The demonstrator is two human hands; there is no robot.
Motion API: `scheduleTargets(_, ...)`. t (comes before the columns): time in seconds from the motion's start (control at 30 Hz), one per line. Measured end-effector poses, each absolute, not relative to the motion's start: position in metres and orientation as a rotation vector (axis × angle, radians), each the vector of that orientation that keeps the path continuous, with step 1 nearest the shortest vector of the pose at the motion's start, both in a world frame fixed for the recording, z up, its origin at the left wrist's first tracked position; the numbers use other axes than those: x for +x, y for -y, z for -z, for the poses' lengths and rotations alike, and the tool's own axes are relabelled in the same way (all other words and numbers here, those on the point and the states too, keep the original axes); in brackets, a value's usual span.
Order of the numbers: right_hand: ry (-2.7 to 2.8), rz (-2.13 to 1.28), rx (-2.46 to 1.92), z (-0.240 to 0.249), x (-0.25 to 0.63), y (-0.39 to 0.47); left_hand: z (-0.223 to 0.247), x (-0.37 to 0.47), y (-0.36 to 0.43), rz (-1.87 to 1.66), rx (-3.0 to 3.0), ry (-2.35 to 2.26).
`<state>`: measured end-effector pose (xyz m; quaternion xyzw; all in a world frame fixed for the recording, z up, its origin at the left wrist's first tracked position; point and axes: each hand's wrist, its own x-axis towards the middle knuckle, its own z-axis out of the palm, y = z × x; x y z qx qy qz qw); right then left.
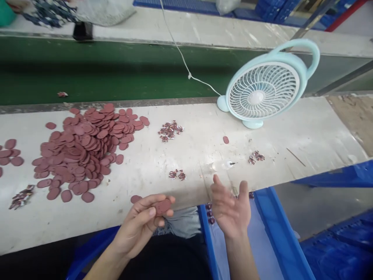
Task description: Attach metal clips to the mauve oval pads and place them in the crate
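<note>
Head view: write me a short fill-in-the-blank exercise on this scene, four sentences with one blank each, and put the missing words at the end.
1. The left hand grips an oval piece between its fingers and its ____.
2. In the picture, the big pile of oval pieces lies to the ____ of the fan.
3. The cord running to the fan is ____ in colour.
4. In the picture, the right hand overlaps a tray with a rim coloured ____.

Missing words: thumb; left; white; blue.

Discs dull red; fan pale blue, grille white; tray blue.
</note>
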<state>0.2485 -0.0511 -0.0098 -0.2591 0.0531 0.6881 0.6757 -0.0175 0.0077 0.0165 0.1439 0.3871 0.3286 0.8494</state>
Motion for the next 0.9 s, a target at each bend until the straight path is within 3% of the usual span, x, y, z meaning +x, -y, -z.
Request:
scheduleTargets(0.1,-0.332,-1.664,-0.024,0.017,0.261,0.004,-0.016,-0.011,-0.010,-0.699,0.279,-0.713)
scheduleTargets(0.2,-0.355,-1.730,0.045,0.018,0.264,-0.019,-0.012,-0.012,-0.014,-0.733,0.236,-0.675)
scheduleTargets(0.5,0.368,-1.324,-1.033,-0.044,0.176,0.002,-0.007,-0.008,-0.023,-0.756,0.172,-0.661)
scheduleTargets(0.73,0.732,-0.806,-1.306,-0.037,0.130,0.004,-0.008,-0.007,-0.025,-0.776,0.160,-0.661)
scheduleTargets(0.9,0.707,-1.195,-1.275,-0.030,0.134,0.005,-0.004,-0.010,-0.030,-0.773,0.167,-0.669)
